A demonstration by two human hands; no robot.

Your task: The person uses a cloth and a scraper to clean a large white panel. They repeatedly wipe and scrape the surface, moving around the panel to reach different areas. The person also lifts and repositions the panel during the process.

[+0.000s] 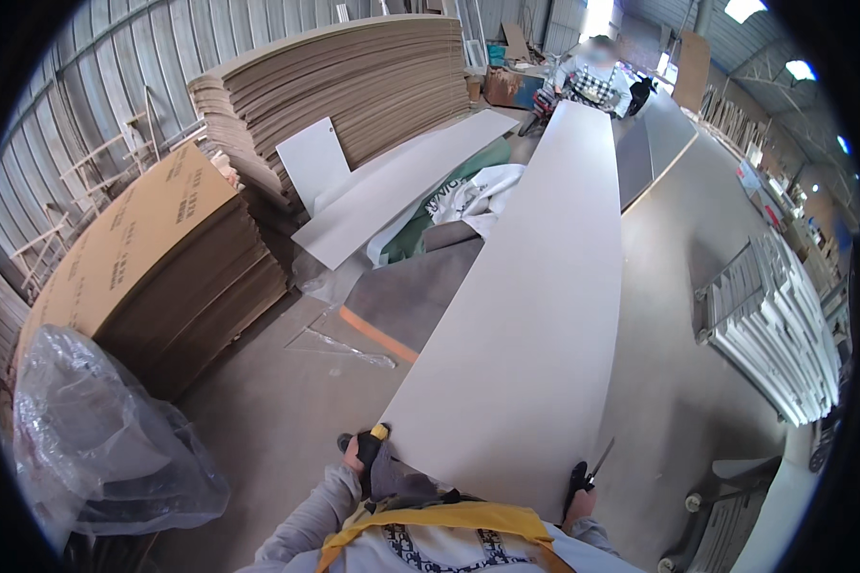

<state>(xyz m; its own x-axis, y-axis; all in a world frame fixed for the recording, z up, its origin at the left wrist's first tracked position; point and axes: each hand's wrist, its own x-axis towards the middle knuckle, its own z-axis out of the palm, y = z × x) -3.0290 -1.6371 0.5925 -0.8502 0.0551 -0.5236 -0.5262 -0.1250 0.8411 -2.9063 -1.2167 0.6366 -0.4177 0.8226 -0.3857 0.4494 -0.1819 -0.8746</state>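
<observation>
A long pale grey-white panel [535,315] stretches away from my waist, its near end between my two hands. My left hand [355,456] is closed at its near left corner, with a small yellow-and-black thing [379,433] at the fingers. I cannot make out what that is. At the near right edge my right hand [581,498] is closed around a knife [600,458], its thin blade pointing forward. Dark material covers part of both hands. At the panel's far end a person [591,81] in a checked garment faces this way.
On the left stand stacks of brown boards [344,86] and cardboard sheets [143,220], with clear plastic wrap [105,439] in front. Loose white panels [416,181] and cloth [473,201] lie beside the long panel. To the right are stacked white pieces [774,329] and a cart [726,520].
</observation>
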